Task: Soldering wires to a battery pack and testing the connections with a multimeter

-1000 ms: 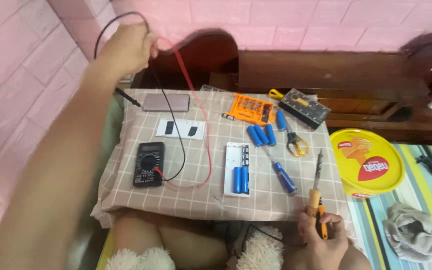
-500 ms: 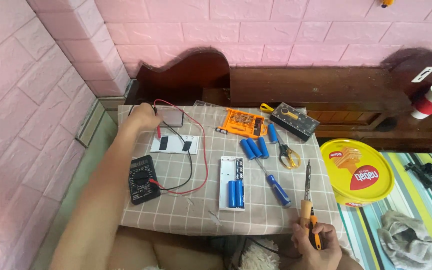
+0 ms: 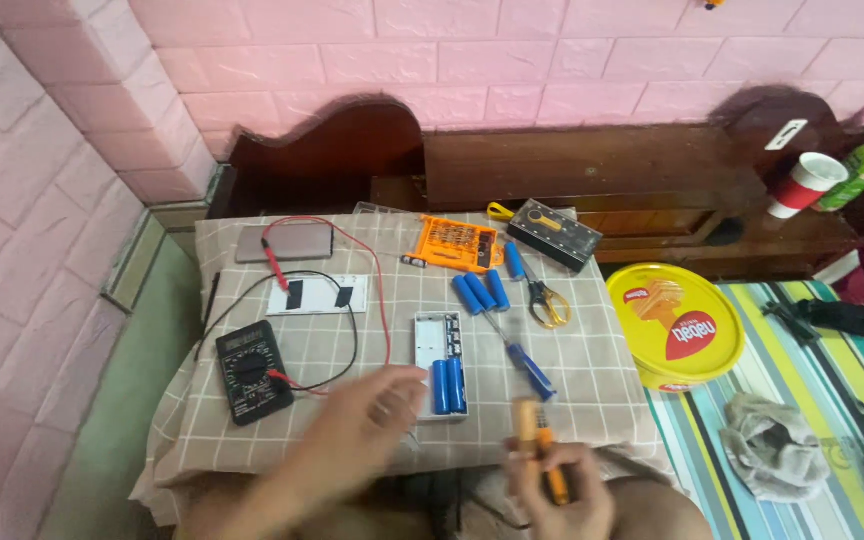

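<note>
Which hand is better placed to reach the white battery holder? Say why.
Left. The left hand hovers right beside the white battery holder, seemingly empty, though blurred. The right hand grips an orange-handled tool.

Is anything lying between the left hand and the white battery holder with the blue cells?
Nothing visible does. The left hand is blurred, its fingers right beside the white battery holder. The red lead runs just left of the holder, not across it.
</note>
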